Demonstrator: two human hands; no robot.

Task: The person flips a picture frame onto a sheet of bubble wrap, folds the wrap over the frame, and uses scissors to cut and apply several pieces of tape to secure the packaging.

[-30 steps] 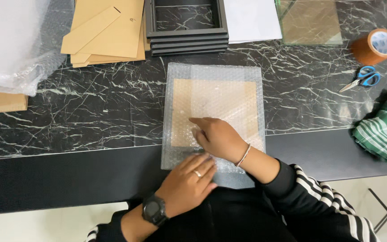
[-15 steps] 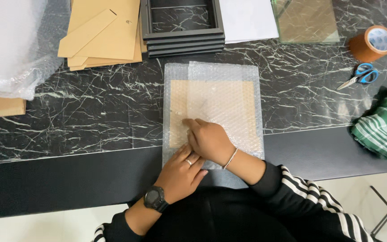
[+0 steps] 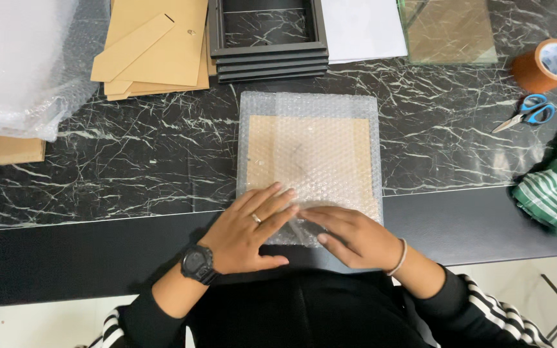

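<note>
Head view looks down on a black marble bench (image 3: 130,154). At its front edge lies a bubble-wrapped board (image 3: 311,158), tan card showing through the wrap. Both hands press flat on its near end: the left hand (image 3: 253,229) with fingers spread, the right hand (image 3: 349,235) with fingers laid together, touching the left. Behind stand stacked black frames (image 3: 269,58), cardboard backings (image 3: 156,48), a bubble-wrap heap (image 3: 20,64); to the right, tape roll (image 3: 546,64) and scissors (image 3: 527,113).

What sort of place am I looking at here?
Likely a picture-frame packing bench: stacked black frames, brown backing boards and packing tape sit on a marble table, while both hands press a bubble-wrapped flat panel.
</note>
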